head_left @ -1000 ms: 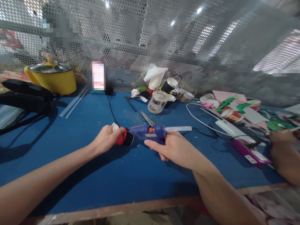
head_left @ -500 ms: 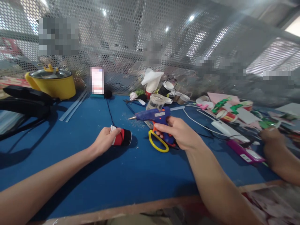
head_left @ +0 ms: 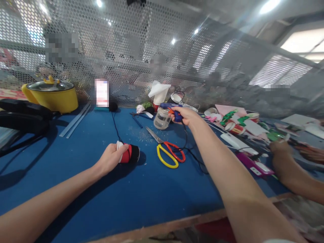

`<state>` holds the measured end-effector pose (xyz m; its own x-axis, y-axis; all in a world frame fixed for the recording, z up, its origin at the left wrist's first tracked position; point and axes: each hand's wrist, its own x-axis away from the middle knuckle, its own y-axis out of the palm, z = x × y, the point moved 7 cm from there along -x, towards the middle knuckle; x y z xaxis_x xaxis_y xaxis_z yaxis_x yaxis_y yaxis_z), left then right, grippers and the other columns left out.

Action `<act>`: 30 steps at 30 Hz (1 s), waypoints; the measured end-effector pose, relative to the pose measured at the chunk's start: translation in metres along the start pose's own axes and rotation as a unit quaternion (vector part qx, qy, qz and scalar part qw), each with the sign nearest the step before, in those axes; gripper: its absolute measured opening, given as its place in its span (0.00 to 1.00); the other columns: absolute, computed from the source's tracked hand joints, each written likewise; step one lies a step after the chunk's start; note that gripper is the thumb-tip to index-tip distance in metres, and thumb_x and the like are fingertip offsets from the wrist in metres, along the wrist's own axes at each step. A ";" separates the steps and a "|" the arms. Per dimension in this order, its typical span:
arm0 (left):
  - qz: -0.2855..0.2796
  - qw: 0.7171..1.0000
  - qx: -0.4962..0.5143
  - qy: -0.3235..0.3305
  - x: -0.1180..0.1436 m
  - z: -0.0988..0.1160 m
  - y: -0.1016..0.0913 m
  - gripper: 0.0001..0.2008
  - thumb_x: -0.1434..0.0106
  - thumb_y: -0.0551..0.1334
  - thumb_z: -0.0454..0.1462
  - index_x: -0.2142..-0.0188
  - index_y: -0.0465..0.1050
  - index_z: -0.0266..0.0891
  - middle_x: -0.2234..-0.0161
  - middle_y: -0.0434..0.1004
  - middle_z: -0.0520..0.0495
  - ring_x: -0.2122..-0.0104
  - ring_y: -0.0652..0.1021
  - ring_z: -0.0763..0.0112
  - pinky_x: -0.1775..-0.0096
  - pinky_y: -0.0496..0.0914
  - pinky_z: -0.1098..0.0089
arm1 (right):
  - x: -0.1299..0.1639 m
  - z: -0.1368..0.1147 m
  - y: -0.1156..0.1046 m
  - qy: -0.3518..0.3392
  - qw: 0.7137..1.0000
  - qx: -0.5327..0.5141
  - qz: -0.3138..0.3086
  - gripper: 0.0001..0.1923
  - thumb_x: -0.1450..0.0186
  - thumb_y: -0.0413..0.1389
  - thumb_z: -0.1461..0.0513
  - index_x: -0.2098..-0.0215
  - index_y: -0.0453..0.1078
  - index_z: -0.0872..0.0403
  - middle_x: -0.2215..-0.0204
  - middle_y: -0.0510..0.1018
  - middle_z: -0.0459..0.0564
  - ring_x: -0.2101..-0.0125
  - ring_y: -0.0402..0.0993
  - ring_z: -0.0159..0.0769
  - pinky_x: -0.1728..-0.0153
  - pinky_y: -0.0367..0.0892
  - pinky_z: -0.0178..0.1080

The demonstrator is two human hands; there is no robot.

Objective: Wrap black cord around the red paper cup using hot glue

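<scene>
My left hand (head_left: 109, 157) is closed around a small paper cup (head_left: 126, 154) lying on its side, red and white with black yarn wound around its far end. A black strand runs from the cup back to a ball of black yarn (head_left: 113, 107). My right hand (head_left: 187, 115) grips a blue hot glue gun (head_left: 178, 116) by its handle, fingers near the orange trigger. The gun's front end is over the mouth of a clear jar (head_left: 162, 120). Between my arms lie scissors (head_left: 158, 140) with one yellow and one red handle loop, blades pointing away from me.
A yellow pot (head_left: 54, 98) and a lit phone (head_left: 102, 92) stand at the back left. Glue sticks (head_left: 76, 120) lie near them. At right are a purple box (head_left: 253, 165), cords, and craft scraps. Another person's hand (head_left: 280, 152) works there.
My right hand has carried the glue gun back and away from me to the jar, uncovering the scissors. My left hand keeps its hold on the cup. The view has shifted slightly.
</scene>
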<state>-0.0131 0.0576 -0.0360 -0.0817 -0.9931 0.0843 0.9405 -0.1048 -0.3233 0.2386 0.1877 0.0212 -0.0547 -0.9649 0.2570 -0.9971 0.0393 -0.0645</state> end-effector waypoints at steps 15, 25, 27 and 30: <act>0.003 1.000 -0.012 -0.006 0.000 0.001 0.000 0.17 0.49 0.51 0.47 0.83 0.60 0.37 0.87 0.54 0.57 0.86 0.58 0.78 0.81 0.53 0.74 | 0.008 0.005 -0.018 -0.001 0.990 0.126 0.066 0.11 0.42 0.52 0.57 0.75 0.62 0.58 0.91 0.68 0.45 0.92 0.62 0.25 0.91 0.62 0.28; -0.004 1.000 -0.005 0.004 0.001 0.000 -0.001 0.17 0.49 0.51 0.46 0.85 0.55 0.38 0.87 0.51 0.57 0.85 0.55 0.79 0.81 0.51 0.74 | 0.007 -0.013 0.006 -0.009 0.978 0.201 0.051 0.15 0.39 0.46 0.57 0.69 0.65 0.62 0.82 0.73 0.53 0.84 0.66 0.29 0.85 0.62 0.31; -0.011 1.000 -0.010 0.008 0.003 0.002 0.000 0.17 0.48 0.50 0.46 0.85 0.54 0.38 0.87 0.50 0.57 0.84 0.55 0.79 0.81 0.50 0.74 | 0.010 -0.012 0.009 0.008 0.975 0.221 0.030 0.18 0.36 0.41 0.58 0.64 0.65 0.64 0.71 0.73 0.55 0.73 0.70 0.33 0.75 0.66 0.35; -0.016 1.000 -0.012 0.009 0.005 0.005 0.002 0.17 0.47 0.49 0.46 0.85 0.52 0.38 0.86 0.48 0.57 0.83 0.54 0.79 0.80 0.50 0.74 | 0.023 -0.011 0.009 0.018 0.971 0.237 0.005 0.16 0.35 0.40 0.60 0.57 0.62 0.60 0.60 0.68 0.52 0.62 0.67 0.35 0.63 0.63 0.41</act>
<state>-0.0103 0.0530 -0.0315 -0.1184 -0.9899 0.0775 0.9293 -0.1380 -0.3427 0.2277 0.1691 0.0367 -0.0738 -0.9549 0.2875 -0.8607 -0.0847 -0.5020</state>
